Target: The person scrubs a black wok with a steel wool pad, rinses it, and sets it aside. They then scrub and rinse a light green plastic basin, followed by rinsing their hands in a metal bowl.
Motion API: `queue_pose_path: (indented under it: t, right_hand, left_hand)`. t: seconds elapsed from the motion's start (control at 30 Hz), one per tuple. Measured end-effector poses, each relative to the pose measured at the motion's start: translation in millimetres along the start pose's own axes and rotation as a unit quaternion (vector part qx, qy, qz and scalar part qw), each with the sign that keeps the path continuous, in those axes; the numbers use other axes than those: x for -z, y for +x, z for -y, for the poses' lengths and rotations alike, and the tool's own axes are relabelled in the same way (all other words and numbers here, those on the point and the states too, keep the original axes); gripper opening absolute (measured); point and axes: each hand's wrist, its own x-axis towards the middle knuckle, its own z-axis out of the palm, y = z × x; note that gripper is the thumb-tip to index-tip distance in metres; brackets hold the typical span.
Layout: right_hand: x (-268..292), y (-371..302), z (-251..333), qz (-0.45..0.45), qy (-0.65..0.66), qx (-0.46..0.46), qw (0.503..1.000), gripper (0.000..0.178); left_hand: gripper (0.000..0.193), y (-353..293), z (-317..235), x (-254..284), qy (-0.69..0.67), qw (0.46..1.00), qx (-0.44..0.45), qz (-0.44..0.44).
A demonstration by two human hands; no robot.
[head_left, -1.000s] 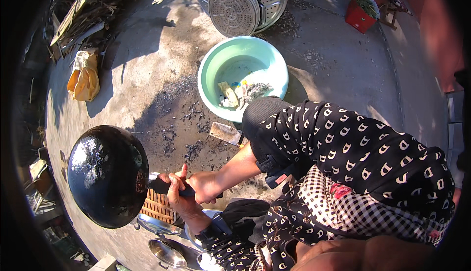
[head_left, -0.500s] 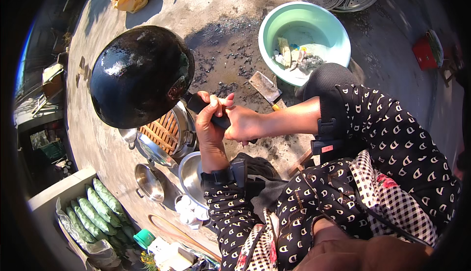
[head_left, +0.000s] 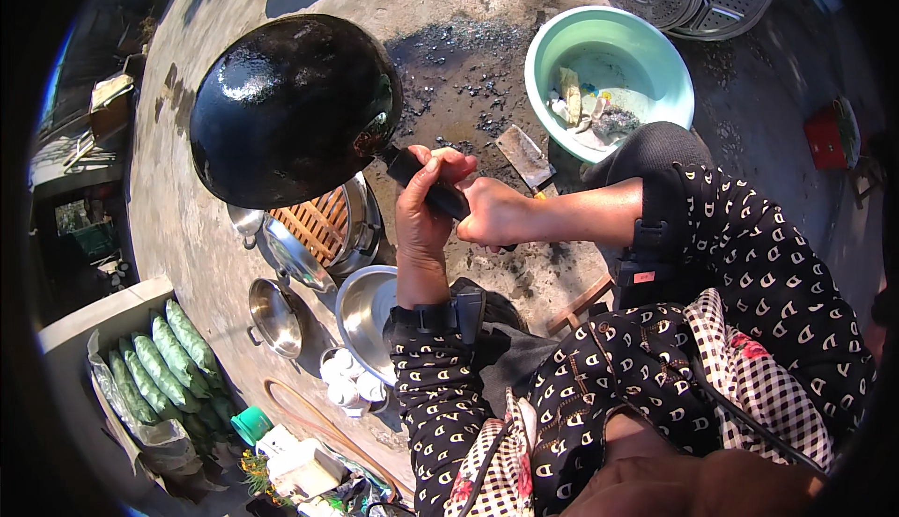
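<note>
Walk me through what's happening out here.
A person's left hand and right hand both grip the handle of a black wok. The wok is tipped so its rounded outside faces the camera, and it partly hides a slatted wooden rack. Beyond the hands, a flat-bladed tool lies on the wet, littered ground, near a pale green basin with scraps in it.

1. I see one black wok (head_left: 295, 110), glossy, its rounded underside facing my camera, sunlight glaring off it.
2. I see its black handle (head_left: 406, 168) slanting toward lower right.
3. It's held up by that handle, upper left of my view.
</note>
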Motion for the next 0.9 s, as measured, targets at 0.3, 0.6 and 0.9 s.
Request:
queue_pose_path:
  t: [0.3, 0.6, 0.9]
  right_hand:
    - [2.0, 0.5, -3.2, -0.038, -0.101, -0.004, 0.994, 0.026]
    - [-11.0, 5.3, -8.6, -0.065, -0.187, -0.003, 0.98, 0.023]
    - [-15.5, 5.7, -18.7, -0.089, -0.182, 0.035, 0.979, 0.024]
  left_hand:
    - [0.017, 1.1, 2.0, 2.6, -0.032, 0.999, -0.001, -0.04]
    - [0.033, -1.6, 5.8, 13.3, -0.045, 0.997, 0.008, -0.062]
    - [0.029, -4.4, 3.6, 2.3, 0.033, 0.999, -0.016, -0.031]
